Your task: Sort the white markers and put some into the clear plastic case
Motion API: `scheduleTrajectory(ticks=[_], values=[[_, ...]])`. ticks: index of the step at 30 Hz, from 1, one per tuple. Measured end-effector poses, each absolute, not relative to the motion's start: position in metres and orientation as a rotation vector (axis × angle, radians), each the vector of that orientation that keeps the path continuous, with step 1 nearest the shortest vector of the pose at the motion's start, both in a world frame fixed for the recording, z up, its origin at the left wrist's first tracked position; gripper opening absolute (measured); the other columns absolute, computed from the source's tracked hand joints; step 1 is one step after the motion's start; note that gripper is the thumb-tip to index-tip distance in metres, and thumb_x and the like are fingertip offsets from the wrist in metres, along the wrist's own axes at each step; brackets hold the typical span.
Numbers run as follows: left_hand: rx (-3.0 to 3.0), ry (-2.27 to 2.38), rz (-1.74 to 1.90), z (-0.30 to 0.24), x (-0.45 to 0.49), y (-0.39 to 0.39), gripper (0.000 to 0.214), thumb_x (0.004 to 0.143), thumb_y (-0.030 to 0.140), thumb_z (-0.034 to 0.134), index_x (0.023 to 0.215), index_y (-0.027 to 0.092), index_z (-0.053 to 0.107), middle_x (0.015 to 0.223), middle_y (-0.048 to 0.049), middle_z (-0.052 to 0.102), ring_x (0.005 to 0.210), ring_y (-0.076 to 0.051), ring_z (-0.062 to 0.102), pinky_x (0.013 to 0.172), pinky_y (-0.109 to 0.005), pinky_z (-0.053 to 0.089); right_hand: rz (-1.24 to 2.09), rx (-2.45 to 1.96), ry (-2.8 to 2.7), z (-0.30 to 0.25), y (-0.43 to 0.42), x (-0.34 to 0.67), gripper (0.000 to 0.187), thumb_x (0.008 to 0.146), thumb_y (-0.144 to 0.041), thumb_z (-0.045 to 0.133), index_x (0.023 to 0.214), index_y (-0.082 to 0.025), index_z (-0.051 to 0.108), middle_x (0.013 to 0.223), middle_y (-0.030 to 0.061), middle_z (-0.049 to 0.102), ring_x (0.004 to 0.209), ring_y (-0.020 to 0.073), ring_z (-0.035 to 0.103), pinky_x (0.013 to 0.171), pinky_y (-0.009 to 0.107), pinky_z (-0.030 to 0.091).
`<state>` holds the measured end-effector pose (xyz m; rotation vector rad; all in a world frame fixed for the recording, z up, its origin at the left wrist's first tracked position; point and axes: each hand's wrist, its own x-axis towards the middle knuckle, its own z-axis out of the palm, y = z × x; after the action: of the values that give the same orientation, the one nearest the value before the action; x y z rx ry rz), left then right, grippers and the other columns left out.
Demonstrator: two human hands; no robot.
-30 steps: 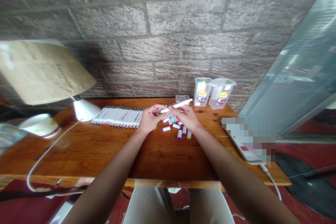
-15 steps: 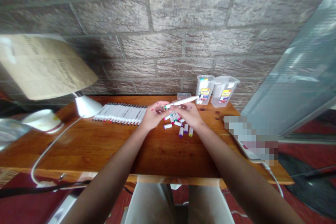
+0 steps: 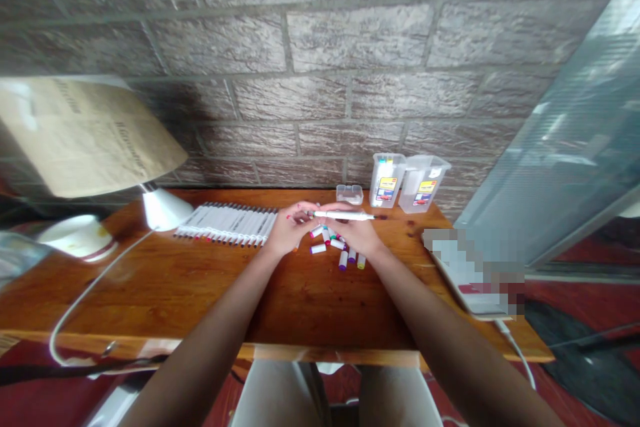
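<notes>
In the head view a white marker (image 3: 345,215) lies nearly level between my two hands, over the wooden table. My left hand (image 3: 289,229) is closed at its left end, where a bit of green shows. Farther right, my right hand (image 3: 357,235) grips the barrel, and the slim tip points right. My fingers partly hide the green end. Below the hands lie several loose marker caps (image 3: 318,249), white with purple, pink, red and yellow ends. Left of my left hand, several white markers (image 3: 227,224) lie side by side in a row.
Two clear plastic cases (image 3: 424,185) stand by the wall, the left one with markers inside. Near them sits a small clear box (image 3: 349,195). At left are a lamp (image 3: 165,209), its cord and a paper cup (image 3: 79,238). A blurred device (image 3: 475,280) lies at right.
The marker has turned from tilted up at the right to nearly level. Both hands remain together around it. The whole view has shifted slightly.
</notes>
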<state>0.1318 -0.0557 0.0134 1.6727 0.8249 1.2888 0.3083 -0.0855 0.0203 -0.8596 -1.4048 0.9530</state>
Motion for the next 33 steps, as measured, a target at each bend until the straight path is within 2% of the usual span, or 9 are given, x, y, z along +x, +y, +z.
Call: scheduleTrajectory(ticks=[6, 14, 18, 21, 24, 27, 33], values=[[1.716, 0.839, 1.317, 0.013, 0.132, -0.056, 0.045, 0.063, 0.05, 0.088, 0.089, 0.017, 0.072, 0.074, -0.0009, 0.072, 0.063, -0.014, 0.063, 0.062, -0.025, 0.05, 0.708, -0.894, -1.631, 0.021, -0.09, 0.308, 0.018, 0.082, -0.036, 0.073, 0.095, -0.026, 0.079, 0.102, 0.0044, 0.077, 0.096, 0.0204, 0.071, 0.091, 0.035, 0.054], [1.748, 0.843, 1.313, 0.01, 0.131, -0.053, 0.04, 0.066, 0.046, 0.086, 0.09, 0.017, 0.072, 0.076, -0.0017, 0.072, 0.064, -0.014, 0.063, 0.063, -0.026, 0.049, 0.63, -0.899, -1.675, 0.02, -0.089, 0.31, 0.015, 0.085, -0.032, 0.071, 0.097, -0.027, 0.079, 0.1, 0.0046, 0.077, 0.093, 0.0207, 0.071, 0.088, 0.036, 0.054], [1.76, 0.855, 1.325, 0.009, 0.131, -0.053, 0.04, 0.067, 0.045, 0.086, 0.092, 0.017, 0.073, 0.079, -0.0023, 0.073, 0.064, -0.014, 0.063, 0.062, -0.025, 0.048, 0.669, -0.886, -1.627, 0.023, -0.09, 0.308, 0.012, 0.082, -0.032, 0.074, 0.093, -0.029, 0.079, 0.099, 0.0032, 0.077, 0.095, 0.0201, 0.071, 0.09, 0.035, 0.055], [1.763, 0.857, 1.327, 0.007, 0.132, -0.053, 0.039, 0.07, 0.045, 0.084, 0.093, 0.017, 0.073, 0.087, -0.0042, 0.076, 0.067, -0.014, 0.065, 0.065, -0.026, 0.05, 0.803, -0.892, -1.508, 0.026, -0.09, 0.305, 0.015, 0.076, -0.036, 0.079, 0.089, -0.028, 0.078, 0.096, 0.0036, 0.077, 0.092, 0.02, 0.072, 0.085, 0.034, 0.057], [1.795, 0.834, 1.331, 0.005, 0.133, -0.054, 0.036, 0.074, 0.045, 0.081, 0.095, 0.017, 0.074, 0.091, -0.0052, 0.077, 0.075, -0.016, 0.068, 0.074, -0.028, 0.053, 0.936, -0.9, -1.385, 0.027, -0.091, 0.304, 0.027, 0.072, -0.047, 0.081, 0.087, -0.024, 0.076, 0.087, 0.0042, 0.076, 0.081, 0.0204, 0.07, 0.068, 0.032, 0.058], [1.809, 0.833, 1.311, 0.004, 0.132, -0.055, 0.034, 0.076, 0.045, 0.08, 0.095, 0.017, 0.075, 0.089, -0.0046, 0.076, 0.079, -0.017, 0.068, 0.077, -0.028, 0.052, 0.997, -0.912, -1.331, 0.028, -0.092, 0.304, 0.037, 0.069, -0.055, 0.081, 0.084, -0.021, 0.075, 0.073, 0.0031, 0.071, 0.064, 0.0165, 0.062, 0.051, 0.027, 0.049], [1.859, 0.845, 1.256, 0.003, 0.132, -0.056, 0.031, 0.078, 0.046, 0.079, 0.094, 0.019, 0.077, 0.077, -0.0017, 0.072, 0.066, -0.014, 0.062, 0.067, -0.026, 0.048, 1.064, -0.967, -1.235, 0.028, -0.091, 0.304, 0.049, 0.064, -0.059, 0.084, 0.09, -0.02, 0.074, 0.066, -0.0008, 0.066, 0.049, 0.0095, 0.049, 0.044, 0.023, 0.037]])
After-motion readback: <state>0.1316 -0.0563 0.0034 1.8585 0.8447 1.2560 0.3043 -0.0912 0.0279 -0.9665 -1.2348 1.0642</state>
